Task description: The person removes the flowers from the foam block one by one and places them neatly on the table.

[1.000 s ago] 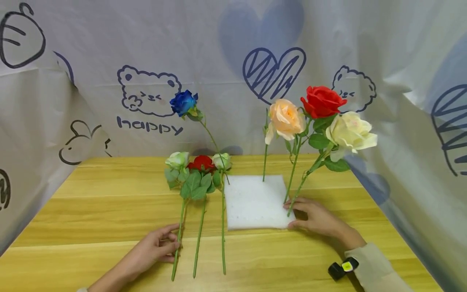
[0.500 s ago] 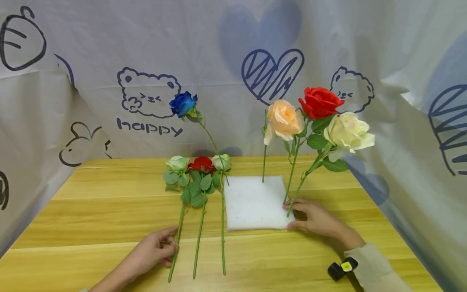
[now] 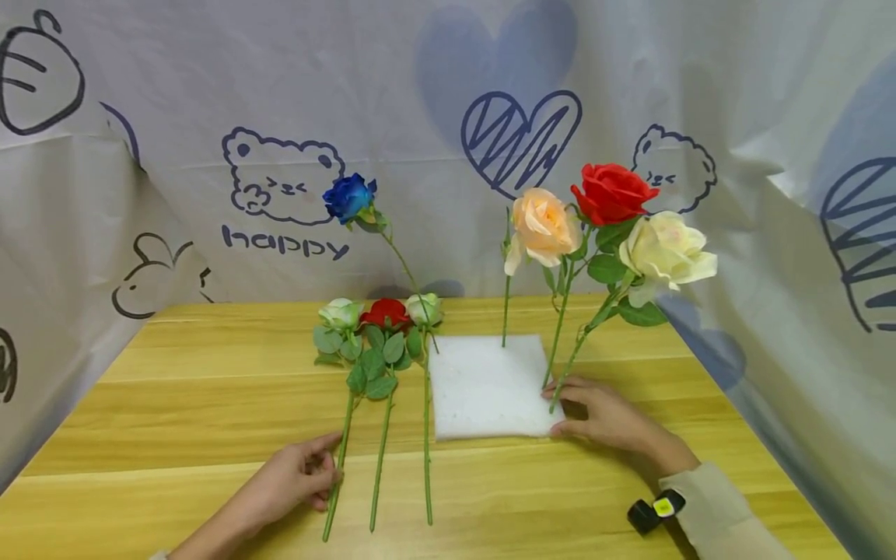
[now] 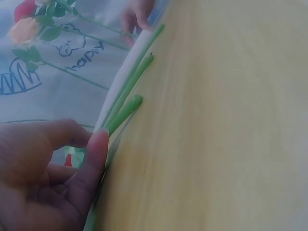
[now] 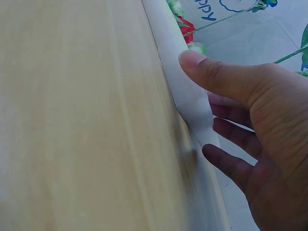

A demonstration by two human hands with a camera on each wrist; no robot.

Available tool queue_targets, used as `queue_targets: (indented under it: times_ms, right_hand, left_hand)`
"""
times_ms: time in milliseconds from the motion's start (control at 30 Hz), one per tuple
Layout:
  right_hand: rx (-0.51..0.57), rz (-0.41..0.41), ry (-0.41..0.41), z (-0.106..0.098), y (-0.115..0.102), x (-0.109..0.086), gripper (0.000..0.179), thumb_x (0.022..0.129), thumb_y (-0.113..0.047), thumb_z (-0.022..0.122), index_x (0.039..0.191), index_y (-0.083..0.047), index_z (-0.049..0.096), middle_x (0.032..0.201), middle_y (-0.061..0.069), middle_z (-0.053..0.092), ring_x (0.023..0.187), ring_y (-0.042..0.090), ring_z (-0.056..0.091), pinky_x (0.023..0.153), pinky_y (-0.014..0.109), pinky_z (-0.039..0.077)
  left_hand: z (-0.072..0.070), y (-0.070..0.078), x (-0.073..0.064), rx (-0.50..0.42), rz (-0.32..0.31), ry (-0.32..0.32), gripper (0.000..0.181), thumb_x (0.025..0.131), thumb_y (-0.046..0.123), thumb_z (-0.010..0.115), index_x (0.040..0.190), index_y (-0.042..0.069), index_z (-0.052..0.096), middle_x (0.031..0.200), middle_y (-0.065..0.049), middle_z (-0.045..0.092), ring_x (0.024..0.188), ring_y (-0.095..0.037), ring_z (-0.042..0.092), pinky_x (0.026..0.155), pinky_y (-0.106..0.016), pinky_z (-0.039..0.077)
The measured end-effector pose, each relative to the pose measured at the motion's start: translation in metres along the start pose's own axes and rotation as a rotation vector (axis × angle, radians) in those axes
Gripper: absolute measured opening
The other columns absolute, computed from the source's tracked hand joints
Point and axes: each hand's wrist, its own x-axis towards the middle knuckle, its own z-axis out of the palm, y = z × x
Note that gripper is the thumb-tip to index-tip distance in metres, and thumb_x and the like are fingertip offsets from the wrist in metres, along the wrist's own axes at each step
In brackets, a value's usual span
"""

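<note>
My left hand [image 3: 297, 478] pinches the lower stem of the leftmost pale green-white rose [image 3: 341, 313], which lies on the table with its bloom toward the back. In the left wrist view, thumb and index finger meet at this green stem [image 4: 126, 113]. Beside it lie a red rose [image 3: 386, 313] and another pale rose [image 3: 424, 309]. My right hand [image 3: 616, 416] holds the right front corner of a white foam block [image 3: 483, 389], thumb at the front edge and fingers along the right side. In the foam stand a blue rose [image 3: 350, 197], a peach rose [image 3: 545, 227], a red rose [image 3: 614, 193] and a cream rose [image 3: 668, 250].
The wooden table [image 3: 175, 420] meets a pale sheet [image 3: 420, 218] with drawn bears and hearts at the back. A thin green stem [image 3: 506, 311] rises from the foam's back edge. The cream rose leans out to the right, above my right hand.
The leftmost rose's stem end has shifted slightly left, and my left fingers have drawn in closer on the stem. My right hand stays at the foam's corner.
</note>
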Motion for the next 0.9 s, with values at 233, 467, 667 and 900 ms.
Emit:
queue_targets:
  times_ms: [233,467,667,900]
  right_hand:
    - [0.008,0.000,-0.005,0.000,0.001,0.000,0.055,0.085,-0.049,0.071,0.125,-0.011,0.067,0.128,0.005,0.061,0.120,0.032,0.054,0.099,0.051,0.046]
    - [0.024,-0.002,-0.013,0.000,0.001,0.002,0.056,0.084,-0.048,0.073,0.124,-0.010,0.067,0.127,0.003,0.061,0.120,0.029,0.055,0.099,0.048,0.046]
    - [0.030,0.000,-0.017,0.000,0.000,0.003,0.055,0.084,-0.048,0.073,0.123,-0.009,0.067,0.127,0.003,0.061,0.120,0.029,0.055,0.099,0.047,0.046]
    - [0.026,0.009,-0.014,-0.002,-0.001,0.002,0.055,0.084,-0.047,0.074,0.124,-0.010,0.067,0.127,0.004,0.061,0.122,0.031,0.054,0.100,0.049,0.045]
  left_hand:
    - [-0.005,0.001,0.001,0.039,0.037,-0.003,0.070,0.093,0.009,0.066,0.146,-0.015,0.027,0.097,-0.013,0.054,0.076,-0.024,0.061,0.063,-0.033,0.059]
    - [-0.010,0.007,0.002,0.074,0.033,-0.006,0.068,0.094,0.010,0.065,0.146,-0.014,0.029,0.099,-0.013,0.055,0.084,-0.025,0.062,0.069,-0.031,0.059]
    - [-0.013,0.017,0.007,0.093,0.038,0.011,0.066,0.095,0.013,0.064,0.148,-0.008,0.031,0.105,-0.015,0.055,0.080,-0.025,0.062,0.067,-0.032,0.057]
    - [-0.018,0.028,0.018,0.089,0.101,0.003,0.063,0.097,0.017,0.064,0.146,-0.008,0.034,0.116,-0.020,0.054,0.097,-0.030,0.063,0.075,-0.035,0.058]
